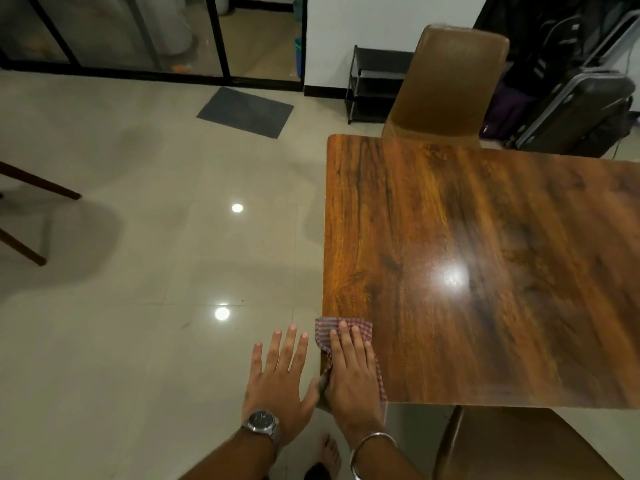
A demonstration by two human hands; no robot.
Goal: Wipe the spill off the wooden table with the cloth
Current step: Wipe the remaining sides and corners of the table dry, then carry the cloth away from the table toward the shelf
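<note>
The right hand [349, 367] lies flat on the cloth [346, 332], fingers straight and close together, pressing it onto the table [485, 254] at the near left corner. The cloth (red and white check) shows past the fingertips and along both sides of the hand; its left part hangs over the table's edge. The left hand [280, 379] is just beside the right, off the table over the floor [138, 271], fingers spread and straight, holding nothing; its thumb comes close to the cloth's hanging part, though whether it touches cannot be told. A watch [261, 422] sits on the left wrist and a bangle [372, 441] on the right.

The step in hand looks like the wiping stroke itself, run out to the table's edge, with the left hand perhaps placed below the edge to catch what is pushed off. No spill can be made out beyond the right hand; the wood there is glossy, with a bright lamp glare well ahead and to the right, so wet patches would be hard to tell from shine. That suggests the task is far along, but this is a guess.

The next move calls for keeping the palm flat with even pressure, gathering the overhanging cloth back onto the table, and checking the surface ahead of the right hand for streaks.
</note>
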